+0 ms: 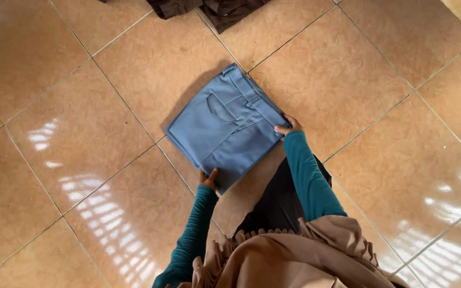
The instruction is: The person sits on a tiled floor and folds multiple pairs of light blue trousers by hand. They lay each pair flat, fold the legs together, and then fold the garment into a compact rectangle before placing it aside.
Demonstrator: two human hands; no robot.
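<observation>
1. Closest to us, at the bottom edge, we see our own tan ruffled garment (294,256) bunched up, with a dark skirt (278,202) spreading out from under it onto the floor.
2. From there we follow two teal sleeves (308,176) reaching forward and away from the body.
3. Our left hand (208,178) sits at the near corner of the folded blue trousers (222,125), fingers tucked under the edge and thumb on top, so we call that a pinch grip on the fabric.
4. Our right hand (288,127) rests at the right-hand edge of the same bundle, near the waistband, fingertips curled onto the cloth and gripping it.
5. We find the trousers folded into a compact, roughly square packet, lying flat on the orange floor tiles (348,80), turned at an angle to the grout lines; a back pocket seam and belt loops face up.
6. Beyond the trousers we get glossy bare tiles, with window glare on the left and right.
7. Farthest off, at the top edge, we spot a dark brown garment (209,9) lying crumpled, well apart from the blue bundle.
</observation>
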